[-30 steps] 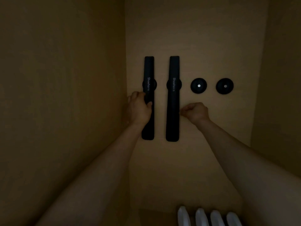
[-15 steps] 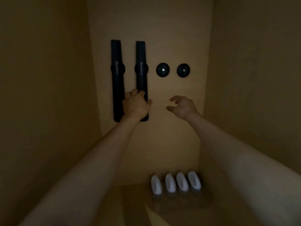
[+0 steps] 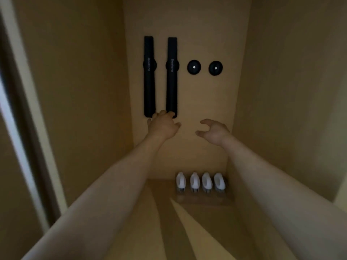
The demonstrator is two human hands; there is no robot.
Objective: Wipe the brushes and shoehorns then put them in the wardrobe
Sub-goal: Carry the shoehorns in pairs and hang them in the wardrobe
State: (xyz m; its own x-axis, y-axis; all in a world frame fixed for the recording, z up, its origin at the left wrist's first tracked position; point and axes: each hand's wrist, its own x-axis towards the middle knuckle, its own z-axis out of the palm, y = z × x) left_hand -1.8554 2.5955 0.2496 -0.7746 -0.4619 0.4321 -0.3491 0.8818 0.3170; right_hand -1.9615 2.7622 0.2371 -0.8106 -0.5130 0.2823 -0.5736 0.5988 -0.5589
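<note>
A: Against the back wall (image 3: 187,25) of the wardrobe, from the left: two black shoehorns, the left shoehorn (image 3: 149,76) and the right shoehorn (image 3: 171,76), hang upright on round mounts; two more round mounts (image 3: 194,67) beside them are bare; four white brushes (image 3: 200,182) stand on the floor below.

B: And the hands?

A: Left hand (image 3: 163,126) has loosely bent fingers touching the shoehorns' lower ends, gripping nothing I can see; right hand (image 3: 214,132) hovers half-curled, empty.

B: Then I'd check both hang straight and seated; matte, slim, lettered "Shoehorn".
</note>
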